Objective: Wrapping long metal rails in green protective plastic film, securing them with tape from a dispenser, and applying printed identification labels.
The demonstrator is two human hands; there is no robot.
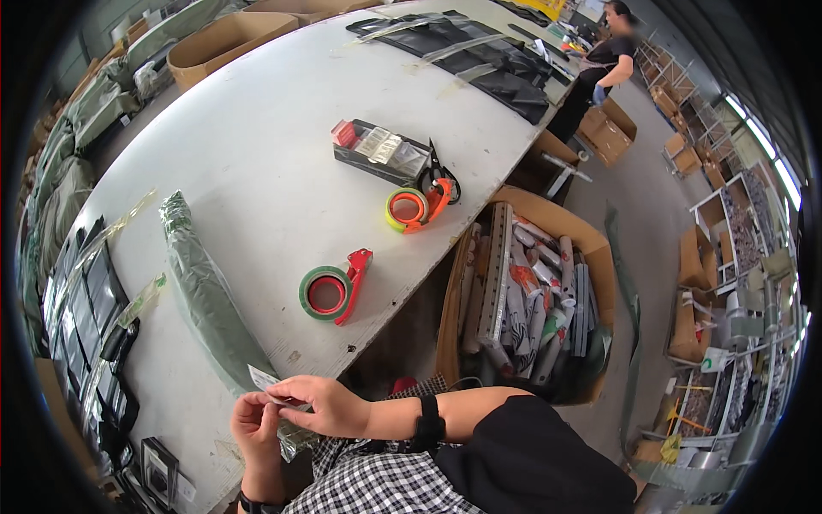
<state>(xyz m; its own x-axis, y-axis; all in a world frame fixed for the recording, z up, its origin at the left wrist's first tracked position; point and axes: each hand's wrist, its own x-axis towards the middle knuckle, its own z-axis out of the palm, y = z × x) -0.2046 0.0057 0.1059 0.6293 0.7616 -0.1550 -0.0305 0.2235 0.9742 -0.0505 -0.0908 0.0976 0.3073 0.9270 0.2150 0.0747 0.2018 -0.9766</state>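
Note:
Near the table's front edge, my left hand [256,431] and my right hand [325,406] meet, fingers pinched together on a small white paper label [262,377]. The label's upper corner sticks out above the fingers; the rest of it is covered by them. Beneath and beyond my hands lies a long roll wrapped in green plastic film [208,291], reaching away to the far left. A red tape dispenser with a green roll [332,289] rests on the table to the right of this roll.
Farther back are an orange tape dispenser [417,206], black scissors [437,171] and a black tray of labels [378,154]. Black plastic bags [479,64] lie at the far end. Right of the white table [248,163] stands a carton [603,300] of wrapped rolls. A co-worker [610,64] stands beyond.

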